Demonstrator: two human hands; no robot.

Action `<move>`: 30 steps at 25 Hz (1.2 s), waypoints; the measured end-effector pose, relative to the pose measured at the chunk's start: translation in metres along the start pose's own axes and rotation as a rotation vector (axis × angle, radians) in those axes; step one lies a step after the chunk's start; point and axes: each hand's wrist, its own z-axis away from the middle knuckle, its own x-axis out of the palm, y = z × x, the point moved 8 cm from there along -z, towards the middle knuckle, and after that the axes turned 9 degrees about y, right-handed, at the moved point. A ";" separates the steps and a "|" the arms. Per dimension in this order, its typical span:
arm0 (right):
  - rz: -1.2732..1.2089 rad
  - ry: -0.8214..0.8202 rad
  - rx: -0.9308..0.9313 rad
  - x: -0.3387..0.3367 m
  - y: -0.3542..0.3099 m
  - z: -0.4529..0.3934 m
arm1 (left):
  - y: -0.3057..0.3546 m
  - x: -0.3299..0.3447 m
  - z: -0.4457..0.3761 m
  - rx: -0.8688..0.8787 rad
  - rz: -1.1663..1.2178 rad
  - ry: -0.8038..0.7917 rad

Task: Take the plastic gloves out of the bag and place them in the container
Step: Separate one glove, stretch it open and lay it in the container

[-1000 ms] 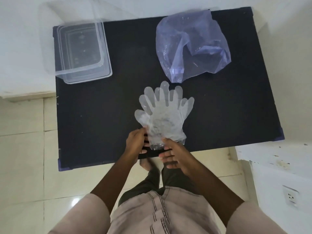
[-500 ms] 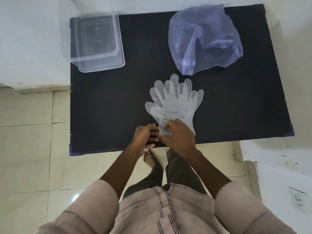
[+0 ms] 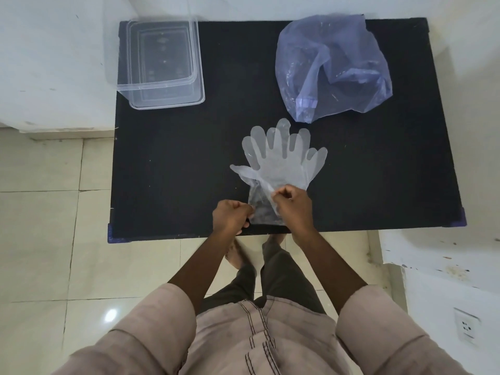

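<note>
Centrally, plastic gloves (image 3: pixel 281 163): clear, thin, stacked, fingers fanned away from the person, flat on black worktop (image 3: pixel 167 171). Left hand (image 3: pixel 230 216) fisted, pinching cuff edge; right hand (image 3: pixel 293 209) curled, pinching the top layer. Bag (image 3: pixel 332 69) far right, container (image 3: pixel 162 63) far left.

hands (image 3: pixel 263 212) pinching gloves (image 3: pixel 281 163), black table (image 3: pixel 162 171)

Pale pink shirt (image 3: pixel 259 342) — dark stitching; rolled sleeves (image 3: pixel 151 320), dark trousers (image 3: pixel 286 280)

Black table (image 3: pixel 189 171), tiled floor (image 3: pixel 54 239)
</note>
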 end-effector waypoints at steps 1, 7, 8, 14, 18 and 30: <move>-0.022 0.040 -0.006 -0.008 -0.003 -0.005 | 0.001 -0.004 -0.002 0.046 -0.040 0.041; 0.131 0.118 -0.199 -0.029 -0.024 -0.023 | 0.043 0.009 0.066 1.072 -0.613 0.296; 0.160 0.118 -0.224 -0.028 -0.026 -0.023 | 0.037 0.026 0.078 1.206 -0.715 0.224; 0.195 0.103 -0.270 -0.027 -0.033 -0.024 | 0.000 0.057 0.048 1.047 -1.009 0.004; 0.202 0.128 -0.315 -0.045 -0.049 -0.034 | -0.002 0.057 0.044 0.984 -1.099 -0.042; 0.295 0.291 -0.514 -0.151 -0.149 -0.090 | 0.012 0.053 0.049 0.918 -1.179 -0.131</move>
